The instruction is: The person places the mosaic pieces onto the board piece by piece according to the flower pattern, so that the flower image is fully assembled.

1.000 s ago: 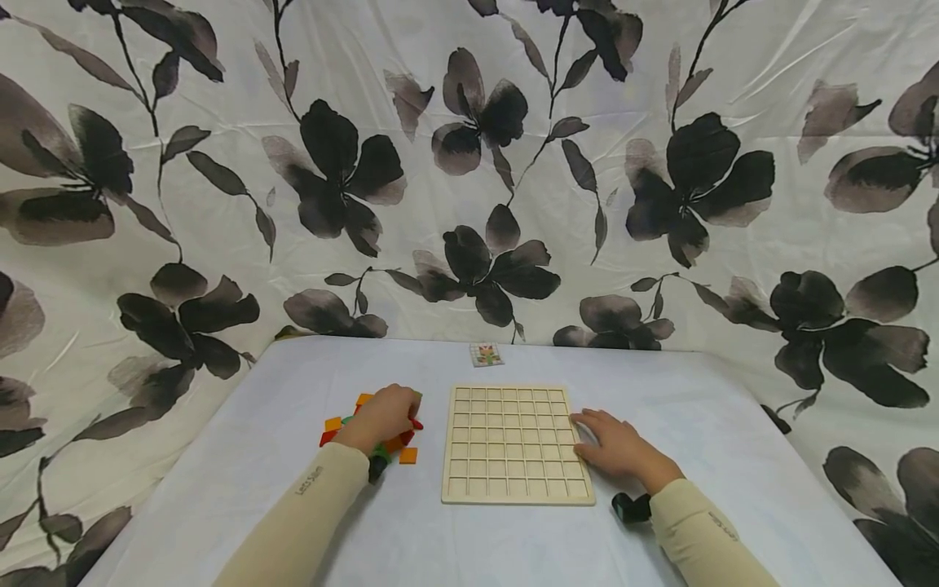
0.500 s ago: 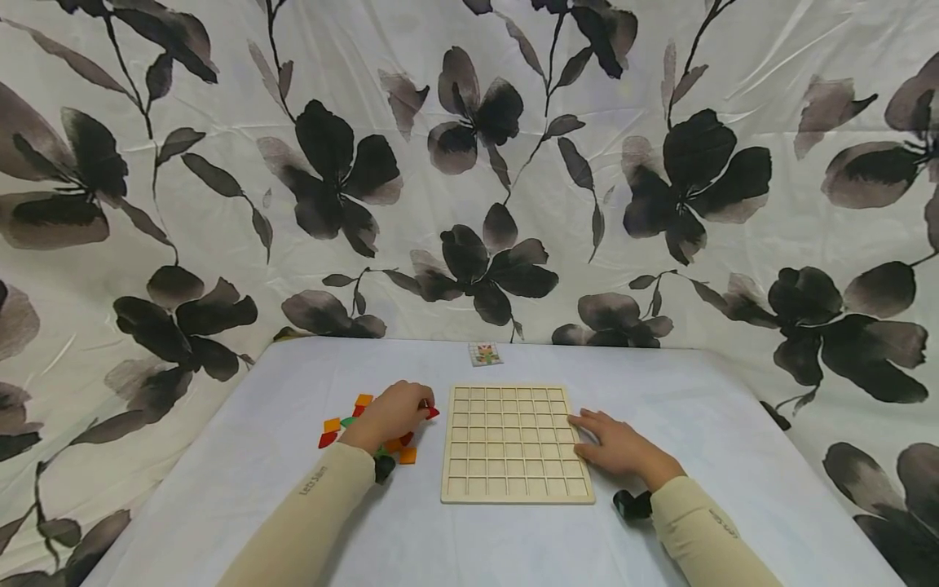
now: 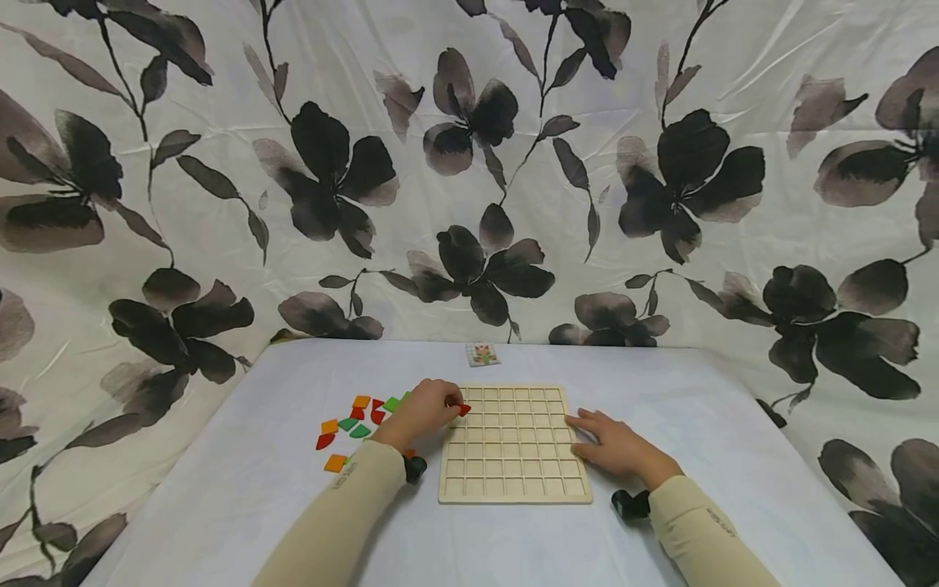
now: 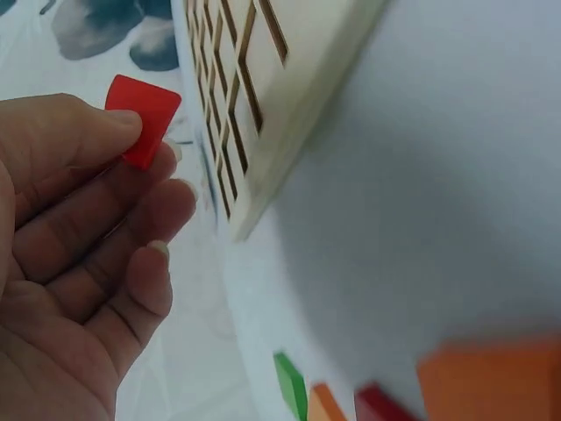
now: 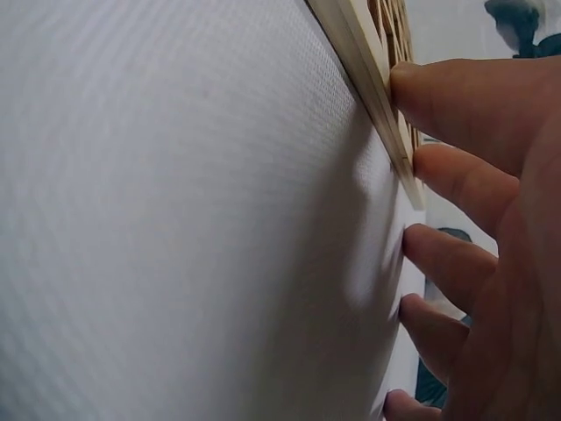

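Observation:
My left hand (image 3: 425, 412) pinches a small red tile (image 4: 147, 112) between thumb and fingers. One edge of the tile looks curved. In the head view the tile overlaps the upper left corner of a pale wooden grid board (image 3: 513, 444), whose square cells hold nothing. At the board's right edge lies my right hand (image 3: 616, 444), fingers spread. In the right wrist view its thumb and index finger touch the board's rim (image 5: 372, 88), while the other fingertips rest on the white cloth.
Loose orange, red and green tiles, among them a green tile (image 3: 360, 431) and an orange tile (image 3: 335, 463), lie scattered left of the board. A small picture card (image 3: 482, 355) sits near the back edge of the white table (image 3: 660, 383). Floral fabric (image 3: 469, 163) hangs behind.
My left hand has lifted away from the tile pile and moved right to the board's upper left corner, carrying the red tile. The right hand stays at the board's edge.

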Available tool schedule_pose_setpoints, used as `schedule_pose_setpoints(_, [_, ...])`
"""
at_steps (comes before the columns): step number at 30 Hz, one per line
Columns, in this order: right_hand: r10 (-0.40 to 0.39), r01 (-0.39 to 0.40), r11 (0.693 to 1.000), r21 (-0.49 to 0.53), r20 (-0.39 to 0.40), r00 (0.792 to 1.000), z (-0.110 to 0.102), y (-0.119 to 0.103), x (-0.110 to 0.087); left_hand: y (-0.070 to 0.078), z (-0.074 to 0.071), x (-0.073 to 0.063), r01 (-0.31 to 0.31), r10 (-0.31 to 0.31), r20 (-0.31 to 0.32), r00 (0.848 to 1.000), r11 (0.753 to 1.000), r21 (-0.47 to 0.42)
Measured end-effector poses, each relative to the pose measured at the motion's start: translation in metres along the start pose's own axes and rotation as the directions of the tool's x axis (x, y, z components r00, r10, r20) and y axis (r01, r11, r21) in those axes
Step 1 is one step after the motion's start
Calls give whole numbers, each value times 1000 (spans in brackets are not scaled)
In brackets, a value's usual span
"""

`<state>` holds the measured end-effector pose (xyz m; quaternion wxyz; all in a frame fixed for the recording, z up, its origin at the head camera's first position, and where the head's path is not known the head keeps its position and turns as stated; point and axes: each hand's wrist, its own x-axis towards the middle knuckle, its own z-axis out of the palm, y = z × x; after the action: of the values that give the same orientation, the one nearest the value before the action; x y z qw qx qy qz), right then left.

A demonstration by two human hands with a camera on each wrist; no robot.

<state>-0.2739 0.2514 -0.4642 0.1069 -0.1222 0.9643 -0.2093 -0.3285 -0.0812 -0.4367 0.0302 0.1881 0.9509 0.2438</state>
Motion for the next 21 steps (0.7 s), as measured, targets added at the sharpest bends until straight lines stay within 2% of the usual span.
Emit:
schedule_pose_setpoints(10, [-24,24,1000,16,1,1000,0,1,-1,15,19,17,-82,83,11,996,993,-84])
schedule_pose_setpoints(16, [-16,17,1000,15,-5,1000,2,4,0,23,30,30,-180,179,-16,984,981,-72])
schedule_pose_setpoints(21, [-10,10,1000,9,-4,1000,3,7,3,31,36,37,-194,194,-9,981,978,-73])
